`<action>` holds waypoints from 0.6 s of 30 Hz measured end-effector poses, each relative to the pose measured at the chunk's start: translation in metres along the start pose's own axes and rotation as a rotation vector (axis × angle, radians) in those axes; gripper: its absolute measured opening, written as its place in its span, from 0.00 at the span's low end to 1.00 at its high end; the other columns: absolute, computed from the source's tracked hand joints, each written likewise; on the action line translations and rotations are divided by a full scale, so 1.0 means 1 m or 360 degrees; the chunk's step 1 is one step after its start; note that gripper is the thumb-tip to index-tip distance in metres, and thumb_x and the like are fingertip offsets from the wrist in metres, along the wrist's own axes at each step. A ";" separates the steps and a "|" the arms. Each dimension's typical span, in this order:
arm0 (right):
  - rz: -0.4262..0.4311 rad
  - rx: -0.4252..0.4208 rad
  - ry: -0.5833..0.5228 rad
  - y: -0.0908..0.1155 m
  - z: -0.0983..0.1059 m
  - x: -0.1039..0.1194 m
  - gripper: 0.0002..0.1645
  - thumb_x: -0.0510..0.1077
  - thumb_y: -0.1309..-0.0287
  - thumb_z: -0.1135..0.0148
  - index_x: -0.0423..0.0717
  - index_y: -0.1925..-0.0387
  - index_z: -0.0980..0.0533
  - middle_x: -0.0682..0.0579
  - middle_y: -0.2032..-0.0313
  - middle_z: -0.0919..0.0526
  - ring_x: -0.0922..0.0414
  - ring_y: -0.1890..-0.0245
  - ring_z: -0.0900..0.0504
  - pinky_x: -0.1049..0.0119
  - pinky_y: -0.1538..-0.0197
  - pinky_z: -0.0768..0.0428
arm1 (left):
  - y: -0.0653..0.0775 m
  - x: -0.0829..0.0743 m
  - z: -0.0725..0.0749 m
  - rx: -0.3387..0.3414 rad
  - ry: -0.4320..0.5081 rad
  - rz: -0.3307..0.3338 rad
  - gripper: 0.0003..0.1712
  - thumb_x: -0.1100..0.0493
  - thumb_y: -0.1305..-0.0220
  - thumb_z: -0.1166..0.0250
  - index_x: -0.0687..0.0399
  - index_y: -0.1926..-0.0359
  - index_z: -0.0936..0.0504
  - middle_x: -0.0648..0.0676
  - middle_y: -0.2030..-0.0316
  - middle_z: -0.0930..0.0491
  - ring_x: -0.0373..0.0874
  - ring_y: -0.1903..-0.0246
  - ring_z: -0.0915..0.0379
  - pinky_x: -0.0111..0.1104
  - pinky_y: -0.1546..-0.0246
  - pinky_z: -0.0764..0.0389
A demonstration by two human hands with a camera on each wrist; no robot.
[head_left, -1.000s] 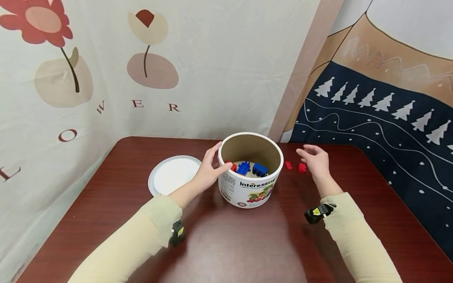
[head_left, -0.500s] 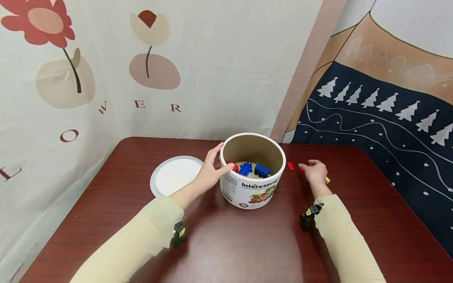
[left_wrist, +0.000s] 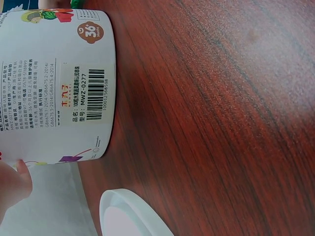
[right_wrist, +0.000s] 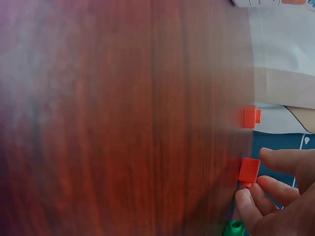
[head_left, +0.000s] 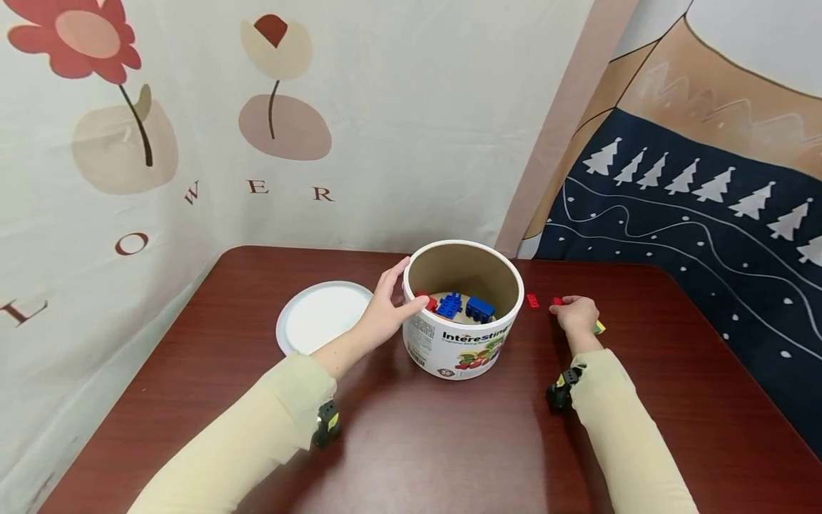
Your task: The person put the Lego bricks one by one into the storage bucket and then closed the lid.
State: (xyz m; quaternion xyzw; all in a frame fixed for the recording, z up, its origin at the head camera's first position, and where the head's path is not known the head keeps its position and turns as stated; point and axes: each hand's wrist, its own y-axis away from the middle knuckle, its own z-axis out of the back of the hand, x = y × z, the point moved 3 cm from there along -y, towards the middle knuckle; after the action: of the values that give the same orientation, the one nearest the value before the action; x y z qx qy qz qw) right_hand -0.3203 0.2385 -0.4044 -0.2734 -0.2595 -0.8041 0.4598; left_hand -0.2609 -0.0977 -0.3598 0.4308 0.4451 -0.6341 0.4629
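Note:
A white bucket (head_left: 453, 350) with a printed label stands on the table. My left hand (head_left: 383, 314) holds it at the left side, its thumb over the rim. Red and blue building blocks (head_left: 479, 310) lie inside. Right of the bucket, my right hand (head_left: 576, 315) has its fingertips around a red building block (right_wrist: 249, 170), thumb on one side and fingers on the other, low at the table. Another red block (head_left: 532, 301) lies between that hand and the bucket. A yellow and green piece (head_left: 600, 327) peeks out behind the right hand, mostly hidden.
A round white lid (head_left: 321, 314) lies flat left of the bucket, close to my left forearm. The dark red wooden table (head_left: 449, 442) ends at a printed cloth backdrop (head_left: 385, 143) behind the bucket.
My right hand has come down onto the red block and its fingers have closed around it. The left hand stays at the bucket; the view has shifted slightly.

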 end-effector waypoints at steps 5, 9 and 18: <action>0.0023 0.0003 0.0071 -0.002 0.000 0.000 0.24 0.42 0.42 0.41 0.32 0.46 0.27 0.33 0.44 0.28 0.40 0.45 0.34 0.50 0.44 0.29 | 0.001 -0.002 0.000 0.0002 0.0014 0.0004 0.43 0.61 0.40 0.38 0.54 0.28 0.49 0.60 0.32 0.48 0.56 0.33 0.46 0.48 0.34 0.37; 0.0031 -0.0003 0.0100 -0.002 0.001 0.002 0.22 0.42 0.42 0.40 0.33 0.49 0.25 0.33 0.46 0.27 0.41 0.48 0.32 0.51 0.47 0.27 | 0.002 -0.005 -0.001 0.0020 0.0019 0.0032 0.43 0.62 0.40 0.38 0.55 0.28 0.50 0.61 0.31 0.49 0.56 0.33 0.47 0.47 0.33 0.39; 0.0114 0.0019 0.0138 -0.002 0.001 0.005 0.19 0.41 0.43 0.41 0.33 0.52 0.22 0.34 0.47 0.25 0.40 0.47 0.33 0.52 0.50 0.26 | 0.013 -0.030 0.001 0.0031 0.0020 0.0054 0.43 0.66 0.40 0.40 0.64 0.29 0.52 0.66 0.32 0.50 0.61 0.33 0.49 0.50 0.33 0.39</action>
State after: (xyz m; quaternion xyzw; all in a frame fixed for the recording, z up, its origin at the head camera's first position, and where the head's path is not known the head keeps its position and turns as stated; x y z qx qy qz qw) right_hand -0.3244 0.2370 -0.4010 -0.2448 -0.2343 -0.7965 0.5008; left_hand -0.2424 -0.0948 -0.3334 0.4468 0.4343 -0.6277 0.4666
